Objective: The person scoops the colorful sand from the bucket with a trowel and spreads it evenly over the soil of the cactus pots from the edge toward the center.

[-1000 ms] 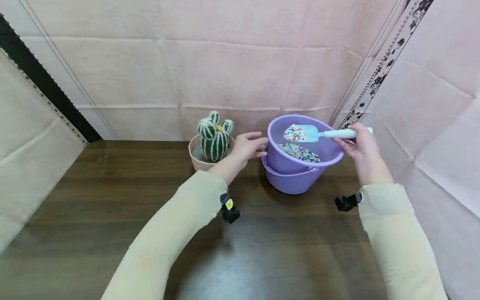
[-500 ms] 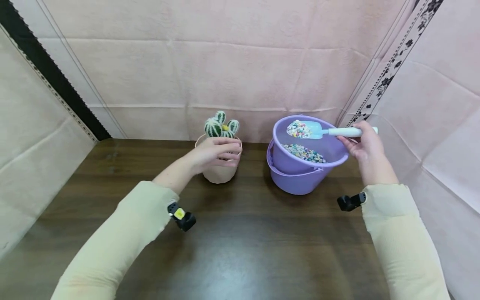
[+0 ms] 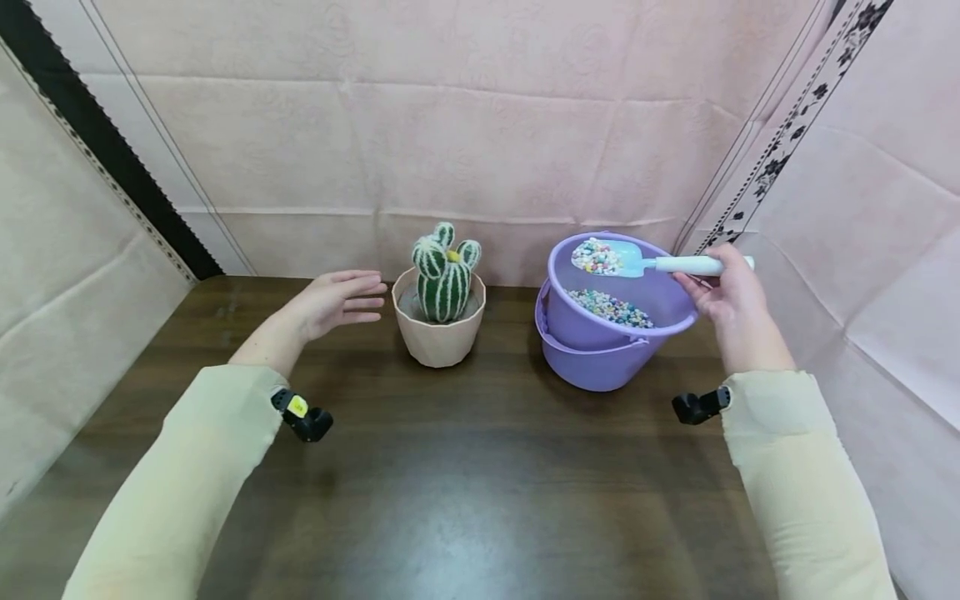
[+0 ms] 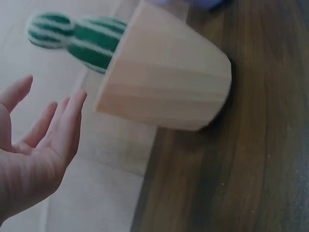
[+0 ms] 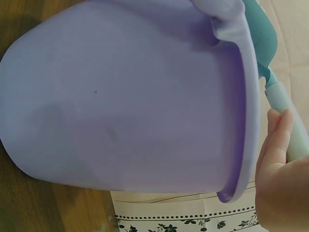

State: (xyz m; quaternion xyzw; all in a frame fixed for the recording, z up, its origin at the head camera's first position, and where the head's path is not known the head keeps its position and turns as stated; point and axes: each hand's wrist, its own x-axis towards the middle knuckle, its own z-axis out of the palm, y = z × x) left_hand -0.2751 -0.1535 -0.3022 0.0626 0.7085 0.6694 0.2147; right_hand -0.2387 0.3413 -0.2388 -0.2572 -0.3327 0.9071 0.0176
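Note:
A green and white toy cactus [image 3: 446,272] stands in a beige pot [image 3: 440,328] on the dark wooden table [image 3: 465,467]. My left hand [image 3: 335,299] hovers open just left of the pot, fingers straight, touching nothing; the left wrist view shows the palm [image 4: 36,159] apart from the pot [image 4: 164,87]. My right hand [image 3: 723,292] grips the white handle of a light blue scoop [image 3: 628,262] heaped with coloured pebbles [image 3: 596,257], held over the purple bucket [image 3: 611,321]. More pebbles lie inside the bucket. The right wrist view shows the bucket wall [image 5: 125,96] and the scoop handle [image 5: 285,111].
Pink cloth walls close in the back and both sides, with a black patterned strip [image 3: 780,133] at the right corner. The bucket stands near the right wall.
My left hand left the bucket, touched the cactus pot and shifted it, then drew back to the left and opened. The right hand kept the loaded scoop almost still over the bucket.

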